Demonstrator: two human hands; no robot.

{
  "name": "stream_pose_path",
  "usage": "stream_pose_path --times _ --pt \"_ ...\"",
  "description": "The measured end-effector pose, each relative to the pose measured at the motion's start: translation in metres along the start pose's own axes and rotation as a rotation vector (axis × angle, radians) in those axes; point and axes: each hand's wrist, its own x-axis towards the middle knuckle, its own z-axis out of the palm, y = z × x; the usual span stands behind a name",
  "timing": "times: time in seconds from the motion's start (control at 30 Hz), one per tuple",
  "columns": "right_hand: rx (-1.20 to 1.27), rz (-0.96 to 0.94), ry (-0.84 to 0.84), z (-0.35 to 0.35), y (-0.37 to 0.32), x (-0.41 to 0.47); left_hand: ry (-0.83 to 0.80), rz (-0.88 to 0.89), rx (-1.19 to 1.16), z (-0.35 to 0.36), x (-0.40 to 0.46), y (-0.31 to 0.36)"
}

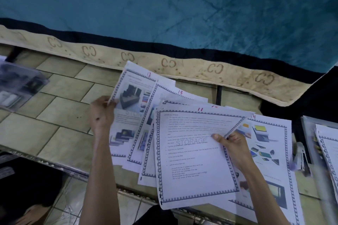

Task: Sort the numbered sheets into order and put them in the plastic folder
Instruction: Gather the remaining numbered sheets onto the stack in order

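A plastic folder (20, 84) lies far left on the floor. The left hand (102, 113) fingers pinch sheet 13 (128, 107); sheet 15 (164, 100) fans beside it. The right hand (232, 144) fingers pinch sheet 11 (193, 155), overlapping sheet 14 (268, 142). Sorting looks unfinished; filing remains.

Matt white paper sheets (192, 160) at centre; glossy glazed floor tiles (60, 115) left; soft, wrinkled teal cloth blanket (164, 5) across top.

Counted, centre frame: four sheets with readable red numbers – sheet 13 (128, 97), sheet 15 (175, 97), sheet 11 (192, 160), sheet 14 (270, 144); two hands.
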Motion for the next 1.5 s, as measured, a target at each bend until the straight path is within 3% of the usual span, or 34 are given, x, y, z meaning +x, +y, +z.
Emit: stream_pose_path --times 0.13,0.5,0.77,0.93,1.37,1.5 --pt "-0.022 0.018 0.015 -0.001 0.001 0.001 -0.018 0.049 -0.194 -0.034 0.012 0.002" --pt "-0.085 -0.004 0.030 0.002 0.003 0.002 0.250 0.290 -0.266 -0.096 0.013 0.040" --pt "-0.020 0.006 0.007 0.002 -0.003 -0.001 0.225 0.396 -0.421 -0.109 0.012 0.059" --pt "0.073 0.030 -0.003 0.000 -0.005 -0.003 0.224 0.366 -0.427 -0.097 0.002 0.067" --pt "0.238 0.102 0.031 -0.005 -0.002 0.006 -0.071 0.235 -0.482 -0.038 -0.012 0.048" --pt "0.259 0.060 -0.001 0.025 -0.019 0.013 -0.197 0.199 -0.459 -0.024 -0.013 0.040"
